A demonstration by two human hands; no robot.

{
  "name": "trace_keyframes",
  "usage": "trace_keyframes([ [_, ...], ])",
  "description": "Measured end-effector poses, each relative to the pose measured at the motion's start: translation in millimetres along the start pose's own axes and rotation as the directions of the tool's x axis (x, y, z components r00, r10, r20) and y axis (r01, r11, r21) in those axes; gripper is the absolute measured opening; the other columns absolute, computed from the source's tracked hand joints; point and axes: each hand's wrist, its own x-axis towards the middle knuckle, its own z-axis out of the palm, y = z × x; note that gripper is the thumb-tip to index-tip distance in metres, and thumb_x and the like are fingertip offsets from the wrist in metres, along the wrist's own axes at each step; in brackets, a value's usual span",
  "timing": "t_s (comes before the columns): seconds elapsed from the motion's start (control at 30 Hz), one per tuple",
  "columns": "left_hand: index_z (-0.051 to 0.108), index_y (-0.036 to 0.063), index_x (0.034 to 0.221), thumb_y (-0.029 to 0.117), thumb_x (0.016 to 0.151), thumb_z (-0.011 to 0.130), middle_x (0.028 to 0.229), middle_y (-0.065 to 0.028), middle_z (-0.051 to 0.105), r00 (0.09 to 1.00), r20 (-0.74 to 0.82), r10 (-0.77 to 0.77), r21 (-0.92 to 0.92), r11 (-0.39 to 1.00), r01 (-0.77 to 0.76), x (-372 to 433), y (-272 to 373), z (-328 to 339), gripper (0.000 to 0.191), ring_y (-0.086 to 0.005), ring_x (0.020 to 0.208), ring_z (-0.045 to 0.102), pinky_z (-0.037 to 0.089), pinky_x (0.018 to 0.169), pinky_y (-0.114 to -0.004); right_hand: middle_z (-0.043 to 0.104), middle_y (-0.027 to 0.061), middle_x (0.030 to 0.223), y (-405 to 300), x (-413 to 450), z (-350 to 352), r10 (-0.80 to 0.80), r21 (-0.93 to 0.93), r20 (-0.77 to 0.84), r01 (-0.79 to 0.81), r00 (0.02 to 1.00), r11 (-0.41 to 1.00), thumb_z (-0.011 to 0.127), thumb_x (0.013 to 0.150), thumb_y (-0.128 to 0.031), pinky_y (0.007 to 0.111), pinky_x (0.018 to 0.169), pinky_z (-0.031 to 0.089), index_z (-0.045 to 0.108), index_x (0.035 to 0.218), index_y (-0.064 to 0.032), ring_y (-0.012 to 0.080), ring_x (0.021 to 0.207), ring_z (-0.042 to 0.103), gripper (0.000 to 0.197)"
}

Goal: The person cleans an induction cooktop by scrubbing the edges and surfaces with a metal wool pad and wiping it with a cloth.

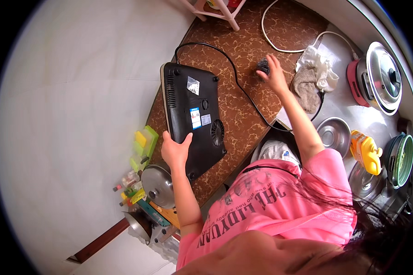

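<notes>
My left hand point(176, 150) grips the near left edge of a black induction cooktop point(196, 99), with the thumb on its underside. The cooktop is tipped up, so its vents, round fan grille, feet and labels face me. Its black power cord point(234, 70) loops over the brown marbled countertop point(241, 106). Farther right, my right hand point(274, 76) is at a dark scouring pad point(262, 66) on the counter. Thumb and fingers are spread around the pad, and part of it is hidden behind them.
A beige cloth point(304, 86) and a white cloth point(321, 70) lie right, by the cord's plug point(321, 93). Beyond stand a lidded electric pot point(382, 79), steel bowl point(333, 135), yellow bottle point(366, 151) and green colander point(403, 160). A lidded pan point(157, 185) sits lower left; a pink rack point(223, 15) ahead.
</notes>
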Motion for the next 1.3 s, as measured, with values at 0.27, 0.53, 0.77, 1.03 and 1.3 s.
trace_keyframes([
  [0.27, 0.05, 0.0012, 0.094, 0.038, 0.068, 0.081, 0.087, -0.0214, 0.066, 1.0, 0.013, 0.021, -0.013, 1.0, -0.02, 2, 2, -5, 0.055, -0.0405, 0.082, 0.064, 0.05, 0.073, -0.047, 0.049, 0.0167, 0.128, 103, -94, -76, 0.307, -0.551, -0.215, -0.375, 0.927, 0.746, 0.063, 0.087, -0.028, 0.048, 0.091, 0.044, 0.051, 0.133, -0.0213, 0.039, 0.111, 0.05, 0.048],
  [0.53, 0.051, -0.0006, 0.114, 0.01, 0.071, 0.079, 0.1, -0.0134, 0.067, 0.946, 0.287, 0.15, -0.429, 0.903, -0.013, -18, -35, -31, 0.053, -0.0218, 0.088, 0.066, 0.05, 0.08, -0.033, 0.063, 0.0154, 0.097, -61, -79, -68, 0.105, 0.354, -0.266, -0.004, 0.958, 0.935, 0.056, 0.093, -0.012, 0.034, 0.08, 0.047, 0.06, 0.105, 0.0012, 0.0261, 0.09, 0.061, 0.018],
  [0.77, 0.049, -0.0002, 0.117, 0.009, 0.072, 0.078, 0.103, -0.0128, 0.067, 0.96, 0.199, 0.196, -0.548, 0.835, -0.057, -44, -52, -15, 0.055, -0.0198, 0.093, 0.064, 0.05, 0.083, -0.032, 0.024, 0.0292, 0.142, -227, -192, 43, -0.362, 0.598, 0.33, 0.104, 0.872, 0.795, 0.057, 0.089, -0.022, 0.051, 0.108, 0.024, 0.023, 0.144, 0.0008, 0.0468, 0.129, 0.027, 0.069],
  [1.03, 0.047, -0.0006, 0.118, 0.008, 0.073, 0.076, 0.103, -0.016, 0.066, 0.958, 0.185, 0.217, -0.597, 0.799, -0.066, -45, -56, -7, 0.054, -0.0247, 0.093, 0.066, 0.05, 0.083, -0.034, 0.034, 0.0319, 0.135, -205, -38, 144, 0.236, 0.434, 0.081, -0.247, 0.968, 0.866, 0.046, 0.096, -0.027, 0.048, 0.105, 0.029, 0.034, 0.135, 0.0081, 0.0464, 0.121, 0.035, 0.054],
  [1.3, 0.048, 0.0009, 0.115, 0.009, 0.072, 0.076, 0.101, -0.0171, 0.067, 0.97, 0.167, 0.176, -0.467, 0.881, -0.079, -50, -55, -7, 0.052, -0.0301, 0.091, 0.067, 0.051, 0.08, -0.036, 0.039, 0.0259, 0.129, -213, -180, 92, -0.031, 0.492, 0.11, -0.027, 0.993, 0.87, 0.056, 0.09, -0.014, 0.046, 0.102, 0.034, 0.05, 0.122, 0.0043, 0.0421, 0.119, 0.039, 0.037],
])
